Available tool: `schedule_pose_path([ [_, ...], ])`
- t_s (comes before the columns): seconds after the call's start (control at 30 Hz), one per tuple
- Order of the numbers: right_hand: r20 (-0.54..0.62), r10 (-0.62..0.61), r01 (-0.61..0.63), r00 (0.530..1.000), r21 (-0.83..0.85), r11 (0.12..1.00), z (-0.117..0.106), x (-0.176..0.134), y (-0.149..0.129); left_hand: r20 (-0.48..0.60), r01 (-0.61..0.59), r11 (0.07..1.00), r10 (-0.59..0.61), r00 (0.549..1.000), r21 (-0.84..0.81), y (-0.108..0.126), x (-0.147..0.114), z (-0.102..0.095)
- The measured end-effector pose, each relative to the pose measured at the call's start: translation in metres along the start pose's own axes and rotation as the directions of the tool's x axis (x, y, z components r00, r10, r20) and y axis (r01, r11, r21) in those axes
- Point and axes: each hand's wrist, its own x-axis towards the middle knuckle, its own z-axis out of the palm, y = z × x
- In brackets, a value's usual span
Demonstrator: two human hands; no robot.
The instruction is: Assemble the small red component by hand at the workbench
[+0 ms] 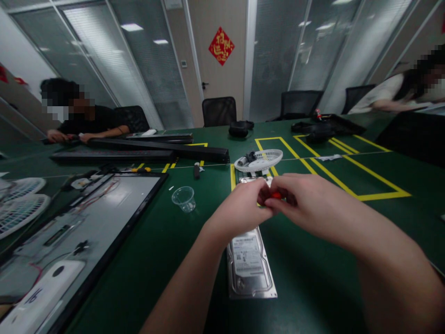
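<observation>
My left hand (245, 202) and my right hand (304, 199) meet fingertip to fingertip above the table. A small red object (276, 195) shows between the curled fingers of my right hand; its kind is too hidden to tell. The left fingers are pinched together right beside it, and what they hold is covered. Below the hands a silver hard drive (248, 262) lies flat with its label up, its far end hidden by my left hand. Just behind my fingers, part of another silver metal piece (255, 179) shows.
Beyond the hands stands a white basket (264, 161) with dark parts in it. A clear plastic cup (184, 198) is to the left, near a large opened panel (114, 199). Long black bars (167, 150) lie in front of a person (93, 116). Another person (392, 95) sits far right.
</observation>
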Motion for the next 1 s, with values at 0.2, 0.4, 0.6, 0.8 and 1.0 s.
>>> schedule_pose_path([
  [0.2,-0.024,-0.13,0.131,0.991,0.056,0.99,-0.0016,0.0001,0.0001,-0.01,-0.001,0.999,0.001,1.0,0.049,0.0023,-0.0011,-0.0024],
  [0.4,-0.03,-0.019,0.019,0.999,-0.007,1.0,0.0016,0.0026,0.0014,-0.012,-0.004,1.0,0.004,1.0,0.003,0.0004,-0.0003,0.0004],
  [0.6,-0.028,-0.074,0.075,0.997,0.032,0.997,-0.0018,0.0003,-0.0006,-0.004,-0.01,0.999,0.01,1.0,0.03,0.0016,-0.0009,-0.0016],
  [0.8,-0.035,-0.122,0.124,0.992,0.063,0.99,-0.0014,0.0009,-0.0003,-0.021,0.001,1.0,-0.001,1.0,0.01,0.0019,-0.0013,-0.0005],
  [1.0,-0.009,-0.021,0.021,1.0,0.013,1.0,0.0004,0.0004,-0.0002,-0.002,-0.016,0.998,0.016,1.0,0.054,-0.0011,-0.0005,0.0001],
])
